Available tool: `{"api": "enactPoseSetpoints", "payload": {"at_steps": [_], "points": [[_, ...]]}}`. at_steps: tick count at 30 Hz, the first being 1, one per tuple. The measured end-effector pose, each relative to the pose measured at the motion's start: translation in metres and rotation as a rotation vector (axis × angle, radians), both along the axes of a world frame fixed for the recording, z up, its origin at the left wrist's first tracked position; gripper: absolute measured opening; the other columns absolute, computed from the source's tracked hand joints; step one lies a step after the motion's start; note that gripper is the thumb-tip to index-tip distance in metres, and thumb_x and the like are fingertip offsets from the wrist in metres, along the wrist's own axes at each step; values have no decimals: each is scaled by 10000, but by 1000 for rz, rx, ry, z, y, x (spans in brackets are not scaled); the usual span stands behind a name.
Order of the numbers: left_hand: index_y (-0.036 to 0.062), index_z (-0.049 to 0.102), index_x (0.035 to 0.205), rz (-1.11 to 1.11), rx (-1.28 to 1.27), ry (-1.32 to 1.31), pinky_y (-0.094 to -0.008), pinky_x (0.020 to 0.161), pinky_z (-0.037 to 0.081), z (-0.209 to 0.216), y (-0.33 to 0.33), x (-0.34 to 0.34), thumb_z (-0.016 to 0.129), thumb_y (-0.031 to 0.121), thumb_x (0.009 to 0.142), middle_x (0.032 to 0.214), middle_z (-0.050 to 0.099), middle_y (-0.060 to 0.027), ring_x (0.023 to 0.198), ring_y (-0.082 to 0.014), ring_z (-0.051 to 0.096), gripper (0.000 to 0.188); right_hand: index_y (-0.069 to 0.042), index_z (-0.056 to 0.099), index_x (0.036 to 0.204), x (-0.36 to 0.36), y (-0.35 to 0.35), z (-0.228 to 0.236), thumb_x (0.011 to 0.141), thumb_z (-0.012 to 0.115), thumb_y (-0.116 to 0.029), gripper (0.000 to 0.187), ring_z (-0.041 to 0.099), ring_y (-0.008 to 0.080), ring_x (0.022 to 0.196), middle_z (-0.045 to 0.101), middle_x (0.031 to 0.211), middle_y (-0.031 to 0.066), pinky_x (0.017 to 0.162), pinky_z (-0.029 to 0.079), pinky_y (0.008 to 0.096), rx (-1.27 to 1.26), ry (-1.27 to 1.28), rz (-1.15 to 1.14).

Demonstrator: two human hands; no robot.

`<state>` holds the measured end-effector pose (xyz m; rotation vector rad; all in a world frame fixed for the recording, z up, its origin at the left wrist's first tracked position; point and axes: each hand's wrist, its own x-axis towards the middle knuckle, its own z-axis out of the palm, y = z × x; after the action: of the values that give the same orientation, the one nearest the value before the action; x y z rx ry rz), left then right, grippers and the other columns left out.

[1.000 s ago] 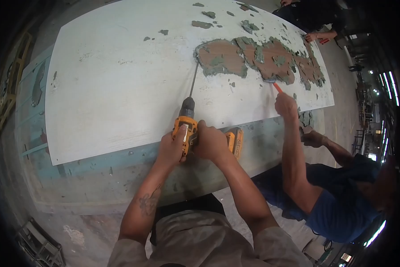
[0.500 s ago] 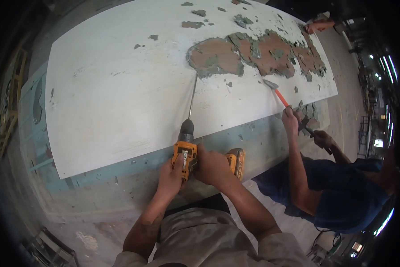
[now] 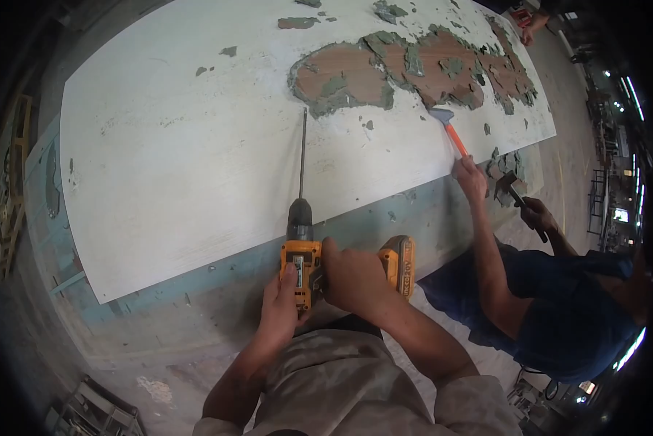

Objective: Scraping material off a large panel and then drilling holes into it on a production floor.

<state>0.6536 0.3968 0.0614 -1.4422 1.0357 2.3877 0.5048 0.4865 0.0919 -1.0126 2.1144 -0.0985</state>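
Note:
Both my hands are on a yellow-and-black cordless drill (image 3: 313, 265) lying on its side, its battery pack pointing right. My left hand (image 3: 277, 301) is wrapped round the left side of its body, and my right hand (image 3: 357, 283) grips the handle. A long thin bit (image 3: 302, 160) runs forward from the chuck (image 3: 299, 214). Its tip is at the lower left edge of a stripped brown patch (image 3: 337, 69) on a large white panel (image 3: 174, 189); whether it touches cannot be made out. Torn grey-green flakes border the patch.
On my right, a co-worker in dark blue holds an orange-handled scraper (image 3: 455, 136) against the patch's lower edge and a hammer (image 3: 512, 187). Another hand (image 3: 533, 27) is at the far right corner. Loose flakes (image 3: 299, 23) lie on the panel, which rests on a pale greenish table (image 3: 196, 280).
The view has shifted, so the panel sits farther up and left. My drill keeps its bit tip by the same patch edge. The co-worker's hammer has moved away from the scraper.

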Motion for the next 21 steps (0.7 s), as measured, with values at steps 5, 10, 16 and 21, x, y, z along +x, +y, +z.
{"api": "enactPoseSetpoints", "payload": {"at_steps": [5,10,16,21], "points": [[81,585,1226,30,33,-40,-250,477,435,-4,-3,-11,424,597,1076,901,653,-31,685,-86,591,561,6,502,1057,-12,-11,8,752,807,-156,461,715,427,770,695,764,203,671,568,500,30,46,13],[107,587,1224,36,95,29,-249,476,427,8,2,-9,422,607,1070,904,649,-21,689,-82,580,548,7,511,1050,-16,-7,20,743,804,-147,452,712,424,791,692,785,197,690,562,506,40,39,60],[93,584,1221,76,123,12,-228,433,388,18,4,-21,382,571,1091,859,647,-34,586,-94,549,535,9,524,1063,-24,-5,21,720,821,-153,483,711,425,828,700,825,194,706,559,508,21,41,77],[84,586,1217,94,174,75,-226,406,345,15,-3,-26,366,564,1094,866,655,-50,511,-105,515,542,10,536,1060,-34,-13,28,700,852,-189,519,716,419,858,709,858,207,731,562,512,20,29,80]]}}
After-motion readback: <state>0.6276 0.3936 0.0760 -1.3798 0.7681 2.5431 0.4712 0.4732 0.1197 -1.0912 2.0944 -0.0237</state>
